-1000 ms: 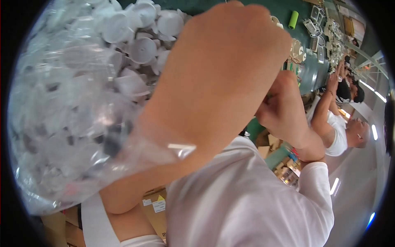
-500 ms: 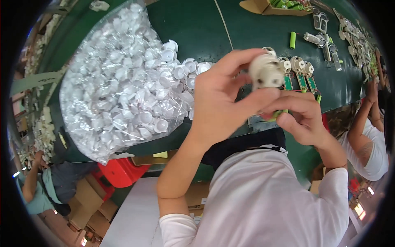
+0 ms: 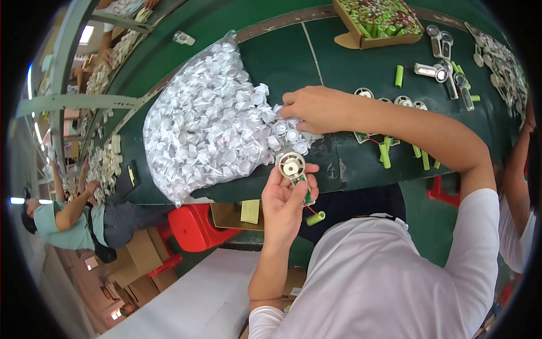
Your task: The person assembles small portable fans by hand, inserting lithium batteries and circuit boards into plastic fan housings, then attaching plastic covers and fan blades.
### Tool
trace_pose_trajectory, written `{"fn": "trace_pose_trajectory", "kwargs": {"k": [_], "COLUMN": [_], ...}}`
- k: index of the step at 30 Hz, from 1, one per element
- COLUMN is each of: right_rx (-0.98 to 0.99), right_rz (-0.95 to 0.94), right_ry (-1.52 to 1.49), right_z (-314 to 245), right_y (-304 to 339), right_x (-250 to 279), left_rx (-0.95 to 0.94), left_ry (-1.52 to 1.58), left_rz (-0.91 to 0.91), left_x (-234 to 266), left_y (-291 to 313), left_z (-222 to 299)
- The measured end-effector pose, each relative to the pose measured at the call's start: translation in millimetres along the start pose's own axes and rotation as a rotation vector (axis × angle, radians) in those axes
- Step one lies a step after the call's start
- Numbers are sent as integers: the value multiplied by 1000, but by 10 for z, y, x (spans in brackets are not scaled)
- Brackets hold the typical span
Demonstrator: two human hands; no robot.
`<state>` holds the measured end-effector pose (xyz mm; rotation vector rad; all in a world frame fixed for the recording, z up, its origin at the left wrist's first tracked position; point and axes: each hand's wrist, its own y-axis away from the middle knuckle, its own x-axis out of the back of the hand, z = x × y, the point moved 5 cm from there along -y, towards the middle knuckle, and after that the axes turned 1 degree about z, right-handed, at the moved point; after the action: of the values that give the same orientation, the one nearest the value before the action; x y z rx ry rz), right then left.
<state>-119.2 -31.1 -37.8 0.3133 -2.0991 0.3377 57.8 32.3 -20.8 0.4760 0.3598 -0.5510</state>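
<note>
The round part with its green board sits pinched in the left hand, fingers closed around it, just off the worktop's near edge; a green cell dangles below on a wire. The right hand reaches into the mouth of the bag of white caps, fingers curled onto the caps. The bag lies on the green worktop. More parts lie toward the right, a cardboard box at the far edge.
</note>
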Motion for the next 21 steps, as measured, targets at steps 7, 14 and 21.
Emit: {"fn": "trace_pose_trajectory", "kwargs": {"k": [7,14,21], "right_rx": [15,-136,-15], "right_rz": [-120,239,396], "right_ry": [51,-151,-447], "right_z": [86,115,-384], "right_y": [96,500,741], "right_x": [56,387,613], "left_rx": [-22,-61,-96], "left_ry": [-120,-73,-132], "left_rz": [8,8,30], "left_x": [-89,-115,-298], "left_y": [-129,-270,-307], "left_z": [-84,-182,-138]}}
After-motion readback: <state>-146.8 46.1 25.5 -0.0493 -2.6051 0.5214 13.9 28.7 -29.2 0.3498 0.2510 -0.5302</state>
